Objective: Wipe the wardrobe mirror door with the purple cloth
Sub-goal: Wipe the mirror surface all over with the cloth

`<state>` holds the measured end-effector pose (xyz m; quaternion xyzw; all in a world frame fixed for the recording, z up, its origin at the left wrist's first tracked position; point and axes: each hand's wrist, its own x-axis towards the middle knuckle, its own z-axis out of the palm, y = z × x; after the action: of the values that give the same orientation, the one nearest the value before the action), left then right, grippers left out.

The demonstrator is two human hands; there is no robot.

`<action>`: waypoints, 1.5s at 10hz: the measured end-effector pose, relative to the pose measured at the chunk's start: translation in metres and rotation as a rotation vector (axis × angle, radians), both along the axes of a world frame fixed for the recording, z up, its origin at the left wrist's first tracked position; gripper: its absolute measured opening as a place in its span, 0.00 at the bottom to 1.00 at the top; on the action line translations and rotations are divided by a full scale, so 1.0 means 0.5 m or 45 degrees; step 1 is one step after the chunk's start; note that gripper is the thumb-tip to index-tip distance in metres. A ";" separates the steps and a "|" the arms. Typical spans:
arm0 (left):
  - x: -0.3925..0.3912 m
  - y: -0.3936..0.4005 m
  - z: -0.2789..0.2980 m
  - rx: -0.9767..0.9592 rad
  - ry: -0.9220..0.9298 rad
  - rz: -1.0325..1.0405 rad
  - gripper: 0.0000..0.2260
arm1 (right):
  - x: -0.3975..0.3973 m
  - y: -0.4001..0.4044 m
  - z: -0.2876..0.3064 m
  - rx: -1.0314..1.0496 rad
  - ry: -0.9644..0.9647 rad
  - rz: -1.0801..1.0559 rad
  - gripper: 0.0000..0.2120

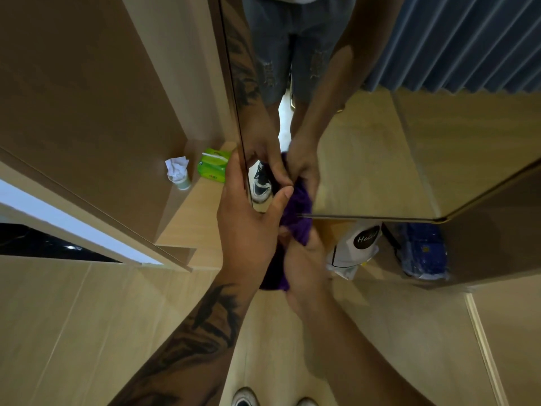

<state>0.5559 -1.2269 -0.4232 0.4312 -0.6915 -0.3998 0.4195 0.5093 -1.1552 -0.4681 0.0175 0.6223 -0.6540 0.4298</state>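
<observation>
**Cloth bunched in both hands at the mirror's lower edge**

Two white shoe toes (pixel 273 399) peek in at six o'clock, nearest of all, and above them both forearms run up toward the centre of the view. Left hand (pixel 248 230), tattooed forearm behind it, has its fingers wrapped round the side edge of the wardrobe mirror door (pixel 380 159), thumb stretched toward the glass. Right hand (pixel 304 268) is closed round the purple cloth (pixel 295 218) — one cloth, scrunched into a loose wad, sitting dead centre right at the mirror's bottom corner, its upper part up against the glass as far as I can tell.

That cloth looks soft, light and floppy; no stiffness at all, so it will take whatever shape the palm gives it. My read: gather it into a flat pad under the fingers rather than pinching a corner, or it will trail and smear.

The count, then: one mirror door, two hands with their reflections doubled in the glass. Off at ten o'clock on a shelf sit one green tissue pack (pixel 213 165) and one small cup stuffed with white paper (pixel 178 174). At three o'clock, below the mirror, one white pouch (pixel 357 244) and one blue package (pixel 424 250).
</observation>
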 end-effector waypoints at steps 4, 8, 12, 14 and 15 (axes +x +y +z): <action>-0.001 -0.002 -0.003 0.014 0.000 0.002 0.36 | -0.021 0.010 -0.033 0.090 0.197 0.156 0.12; 0.001 -0.003 -0.005 -0.011 -0.084 0.004 0.42 | -0.132 0.089 0.009 0.021 -0.018 -0.225 0.11; 0.005 -0.007 -0.004 -0.037 -0.087 -0.019 0.42 | -0.194 0.120 -0.001 -0.153 -0.123 -0.456 0.06; 0.005 -0.007 -0.002 0.003 -0.060 -0.027 0.41 | -0.256 0.153 0.012 -0.088 0.064 -0.412 0.07; 0.003 -0.009 -0.004 0.009 -0.080 -0.031 0.40 | -0.241 0.149 0.004 -0.128 -0.050 -0.434 0.04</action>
<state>0.5573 -1.2312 -0.4252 0.4365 -0.7081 -0.3938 0.3911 0.3887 -1.0807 -0.4663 0.1142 0.5684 -0.7472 0.3249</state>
